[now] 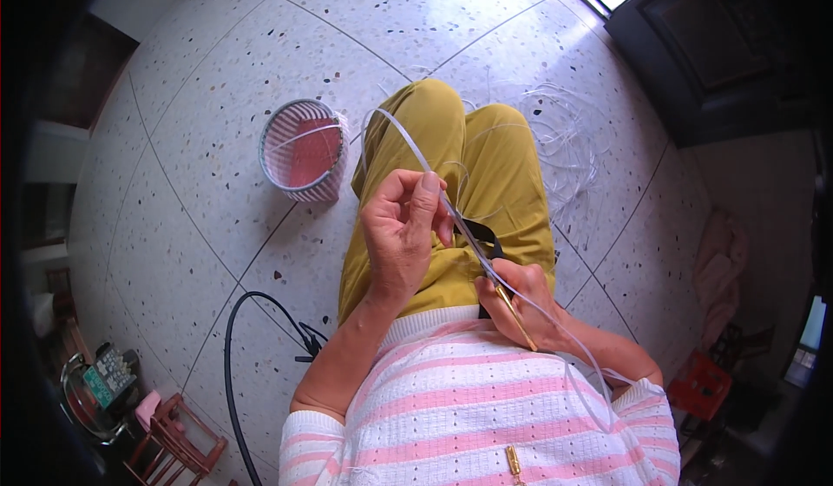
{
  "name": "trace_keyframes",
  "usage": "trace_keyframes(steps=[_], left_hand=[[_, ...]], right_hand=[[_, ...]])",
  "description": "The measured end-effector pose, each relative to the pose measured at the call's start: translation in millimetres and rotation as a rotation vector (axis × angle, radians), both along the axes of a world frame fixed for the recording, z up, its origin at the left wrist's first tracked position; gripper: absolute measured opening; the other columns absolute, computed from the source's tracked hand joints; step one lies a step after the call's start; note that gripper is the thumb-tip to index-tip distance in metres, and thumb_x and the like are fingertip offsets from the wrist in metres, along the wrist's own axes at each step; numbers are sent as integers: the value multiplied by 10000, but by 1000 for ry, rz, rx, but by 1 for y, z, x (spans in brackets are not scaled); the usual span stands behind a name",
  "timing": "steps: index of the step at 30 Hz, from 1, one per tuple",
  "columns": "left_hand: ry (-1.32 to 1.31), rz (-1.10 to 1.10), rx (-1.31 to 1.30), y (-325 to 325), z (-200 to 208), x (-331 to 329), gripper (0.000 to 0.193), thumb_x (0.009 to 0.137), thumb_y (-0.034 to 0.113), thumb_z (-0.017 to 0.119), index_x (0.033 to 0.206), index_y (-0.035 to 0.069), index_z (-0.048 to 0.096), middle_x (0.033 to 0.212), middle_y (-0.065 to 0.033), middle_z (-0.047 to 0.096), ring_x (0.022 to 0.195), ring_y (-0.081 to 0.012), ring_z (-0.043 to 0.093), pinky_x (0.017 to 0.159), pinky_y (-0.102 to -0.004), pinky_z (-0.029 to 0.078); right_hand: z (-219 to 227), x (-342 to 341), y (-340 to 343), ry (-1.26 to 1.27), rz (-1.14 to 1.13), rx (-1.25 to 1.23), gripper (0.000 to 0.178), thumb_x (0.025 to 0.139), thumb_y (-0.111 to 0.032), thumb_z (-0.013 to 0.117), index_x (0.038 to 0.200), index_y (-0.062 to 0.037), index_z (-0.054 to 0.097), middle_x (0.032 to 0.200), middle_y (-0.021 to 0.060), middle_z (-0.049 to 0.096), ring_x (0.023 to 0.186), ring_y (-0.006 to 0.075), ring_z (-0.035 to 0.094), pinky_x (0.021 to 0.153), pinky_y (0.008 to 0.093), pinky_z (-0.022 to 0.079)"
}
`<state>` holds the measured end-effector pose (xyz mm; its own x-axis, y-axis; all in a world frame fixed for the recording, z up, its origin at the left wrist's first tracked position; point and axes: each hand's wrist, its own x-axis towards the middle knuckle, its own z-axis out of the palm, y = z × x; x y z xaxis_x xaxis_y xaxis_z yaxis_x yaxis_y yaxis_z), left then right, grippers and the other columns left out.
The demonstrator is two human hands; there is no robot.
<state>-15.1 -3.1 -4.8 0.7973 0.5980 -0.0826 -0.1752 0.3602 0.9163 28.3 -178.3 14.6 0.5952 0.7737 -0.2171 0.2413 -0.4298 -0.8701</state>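
My left hand is closed, pinching a pale flat plastic strip between thumb and fingers above my lap. One end of the strip curves up and over my left knee. From the pinch it slants down toward my right hand, which is closed around a slim gold-coloured tool. The tool's kind I cannot make out, since my fingers hide much of it. A thin whitish strand passes over my right hand and loops down by my right forearm. A black strap lies across my lap between the hands.
A pink-and-white striped basket with a strip inside stands on the speckled floor left of my knees. Loose pale strands lie coiled to the right. A black cable loops at my left. Small wooden chairs stand lower left; a red crate is lower right.
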Motion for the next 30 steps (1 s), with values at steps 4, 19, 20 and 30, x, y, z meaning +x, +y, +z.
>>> trace_keyframes(steps=[4,19,20,30], left_hand=[[1,3,-16,0,0,0,214,983,203,549,890,12,567,625,-31,562,479,-75,502,453,-212,422],[-31,2,-114,8,-2,2,190,978,179,552,907,5,579,629,-28,566,476,-79,507,457,-221,431],[-56,3,-125,10,-2,3,185,977,175,553,909,5,581,625,-26,565,477,-80,508,457,-221,429],[20,9,8,-6,0,0,214,980,204,554,893,11,580,634,-30,578,483,-70,517,448,-208,427]], right_hand=[[-2,-1,-1,-5,-9,6,195,834,-103,611,706,19,530,518,170,470,417,221,478,429,357,378],[-1,0,-3,-16,17,49,177,836,-89,614,718,20,541,523,157,489,418,193,479,416,346,367],[-1,0,-4,-16,17,49,177,836,-89,614,718,20,541,523,157,489,418,193,479,416,346,367],[5,2,3,43,-18,-3,213,846,-99,596,703,30,504,513,150,461,440,177,427,436,354,365]])
